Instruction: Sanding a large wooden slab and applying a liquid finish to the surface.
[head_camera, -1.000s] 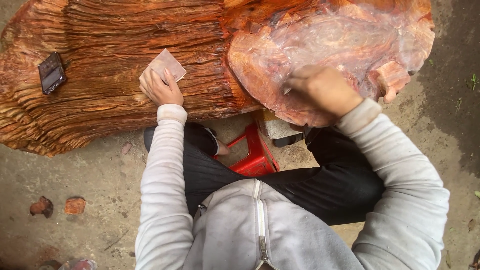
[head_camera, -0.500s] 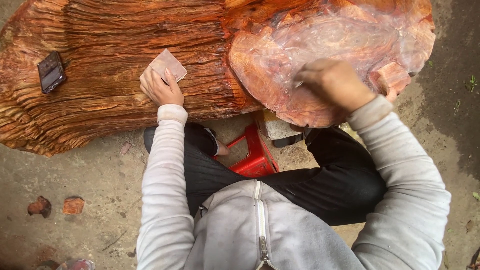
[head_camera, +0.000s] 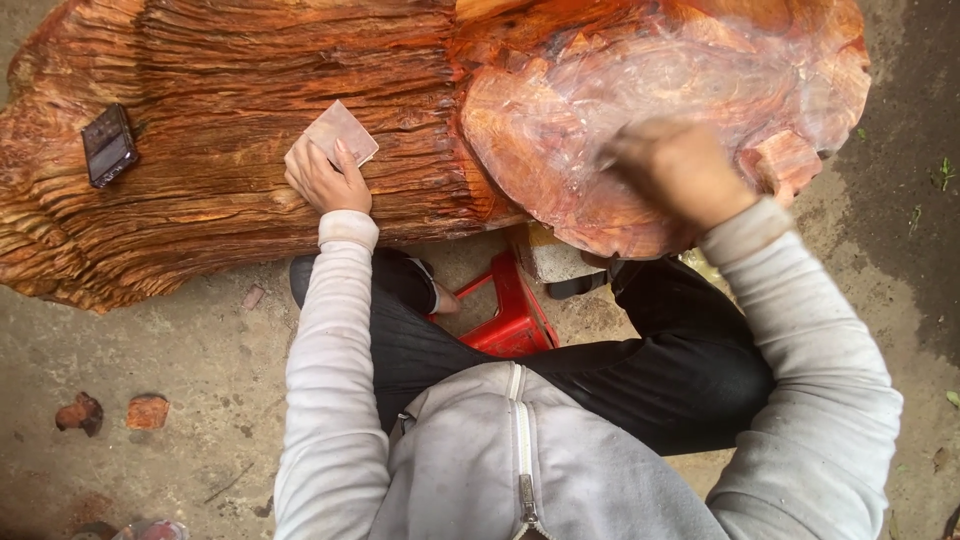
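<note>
A seated person leans over a large reddish wood slab (head_camera: 230, 90) lying long side left to right. The left hand (head_camera: 322, 178) rests flat, fingers spread, on a small square of sandpaper (head_camera: 342, 132) on the grooved bark face. The right hand (head_camera: 680, 170), blurred, presses on the smooth pale burl face (head_camera: 620, 100) to the right; its grip cannot be made out. A dark phone (head_camera: 108, 146) lies at the slab's left end.

Your right hand (head_camera: 680, 170) has moved over the round reddish polished wood slab (head_camera: 640, 110) — from its lower middle to the right, toward the edge — and it is blurred now.
</note>
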